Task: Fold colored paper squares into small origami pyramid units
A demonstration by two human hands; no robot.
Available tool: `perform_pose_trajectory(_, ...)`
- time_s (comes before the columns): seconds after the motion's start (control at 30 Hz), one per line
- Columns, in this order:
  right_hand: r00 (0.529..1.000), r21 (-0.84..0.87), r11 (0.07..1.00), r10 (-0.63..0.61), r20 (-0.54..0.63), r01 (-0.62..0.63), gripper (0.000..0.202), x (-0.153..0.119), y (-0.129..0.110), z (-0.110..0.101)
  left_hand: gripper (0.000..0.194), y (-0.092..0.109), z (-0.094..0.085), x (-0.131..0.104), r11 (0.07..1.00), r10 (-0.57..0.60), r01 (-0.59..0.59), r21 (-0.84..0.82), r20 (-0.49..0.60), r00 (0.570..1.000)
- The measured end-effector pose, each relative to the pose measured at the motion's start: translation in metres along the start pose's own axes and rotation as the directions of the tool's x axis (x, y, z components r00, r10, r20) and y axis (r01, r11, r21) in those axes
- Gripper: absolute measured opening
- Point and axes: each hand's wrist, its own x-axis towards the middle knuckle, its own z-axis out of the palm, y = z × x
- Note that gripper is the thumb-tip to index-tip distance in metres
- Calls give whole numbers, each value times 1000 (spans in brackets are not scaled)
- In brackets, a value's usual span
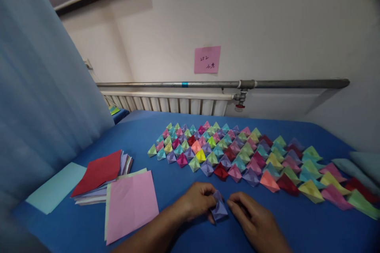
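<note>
My left hand (pixel 199 202) pinches a small purple folded paper boat (pixel 219 206) between thumb and fingers, just above the blue surface. Close to the boat's right side is my right hand (pixel 252 217), its fingers curled in and the thumb against them. A narrow gap shows between those fingertips and the paper, and nothing can be seen in them. Beyond both hands, many similar folded paper boats (pixel 212 158) in pink, green, yellow, red, blue and purple stand in slanting rows.
Left of my hands lie pink paper sheets (pixel 133 205), a stack topped with a red sheet (pixel 99 172) and pale blue paper (pixel 56 187). A blue curtain (pixel 44 67) hangs at left. Behind the table run a radiator (pixel 178 104) and a metal pipe (pixel 148 85). A pink note (pixel 207 60) is on the wall.
</note>
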Motion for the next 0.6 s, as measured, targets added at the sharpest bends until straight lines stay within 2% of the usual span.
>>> perform_pose_trajectory(0.6, 995, -71, 995, -63, 78, 69, 24, -3, 10, 2, 16, 0, 1, -1, 1000, 7, -6, 21, -21, 1000)
